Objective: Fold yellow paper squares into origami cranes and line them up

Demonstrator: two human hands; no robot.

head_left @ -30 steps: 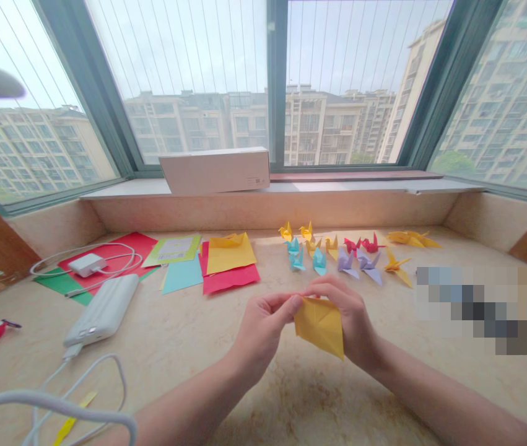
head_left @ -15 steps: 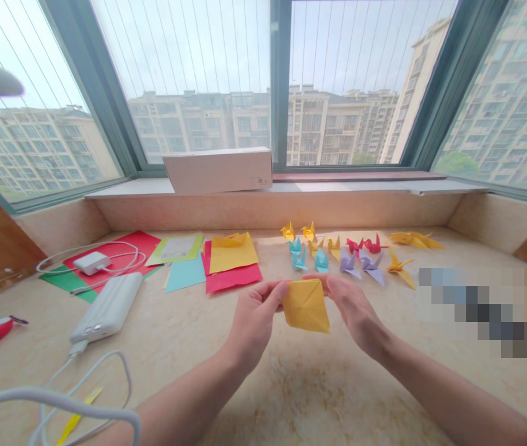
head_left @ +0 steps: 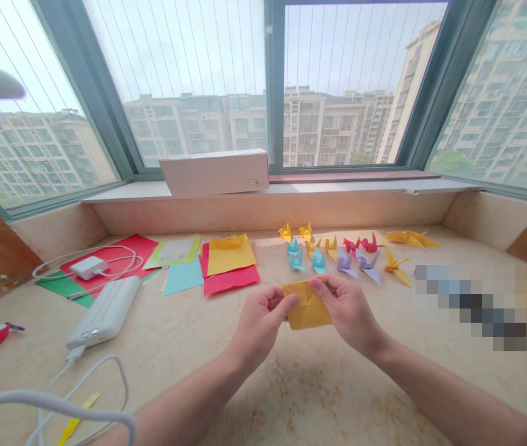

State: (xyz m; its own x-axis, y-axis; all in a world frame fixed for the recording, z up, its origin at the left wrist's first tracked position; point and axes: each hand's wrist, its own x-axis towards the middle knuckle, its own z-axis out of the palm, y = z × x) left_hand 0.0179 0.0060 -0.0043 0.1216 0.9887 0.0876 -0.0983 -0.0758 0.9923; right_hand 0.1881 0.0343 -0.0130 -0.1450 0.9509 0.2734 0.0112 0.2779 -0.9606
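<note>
Yellow paper: the folded yellow paper [head_left: 308, 313] is held above the worktop [head_left: 309, 396], between the two hands and nearer the wearer than the folded birds [head_left: 319, 262].
Right hand: the right hand [head_left: 356, 316] has just closed on the paper's upper right part, its thumb pressed on the near face; its other fingers are largely hidden behind.
Left hand: the left hand [head_left: 258, 325] pinches the left edge, thumb in front, fingers curled behind.
Meaning of the grip: the paper appears to be under two-handed control, suited to working its creases.
Change from half a second earlier: the right thumb was then not visible on the near face, which lay more exposed; that face now looks shorter from top to bottom.
Unchanged surroundings: the birds and the stacked sheets [head_left: 230, 259] keep their arrangement.
</note>
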